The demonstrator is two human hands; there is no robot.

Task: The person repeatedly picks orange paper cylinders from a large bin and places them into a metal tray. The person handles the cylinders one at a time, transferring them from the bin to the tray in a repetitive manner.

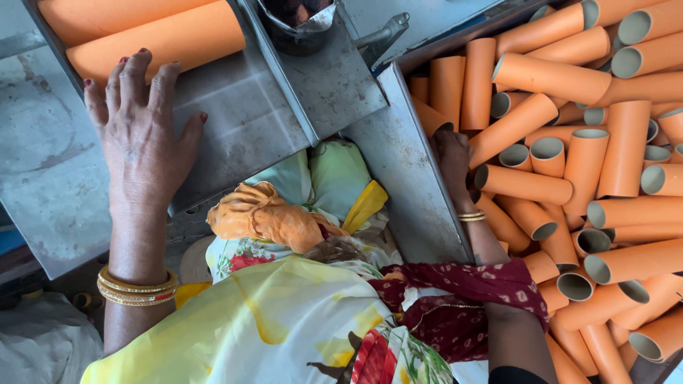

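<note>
Left hand: the left hand (pixel 142 139) is laid flat, fingers spread, on the sloped metal tray (pixel 242 128), fingertips touching an orange cardboard tube (pixel 156 41)
Tube axis: that tube is laid roughly left to right, its right end tilted slightly up the frame
Right hand: the right hand (pixel 454 158) is sunk among the heap of orange tubes (pixel 569 163) in the bin; its grip cannot be told
Heap: tubes are pointed every way, many open ends turned toward the camera

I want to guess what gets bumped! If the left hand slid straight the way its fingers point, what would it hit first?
Probably the orange tube lying just past the fingertips of the left hand, which rests flat on the metal tray.
</note>
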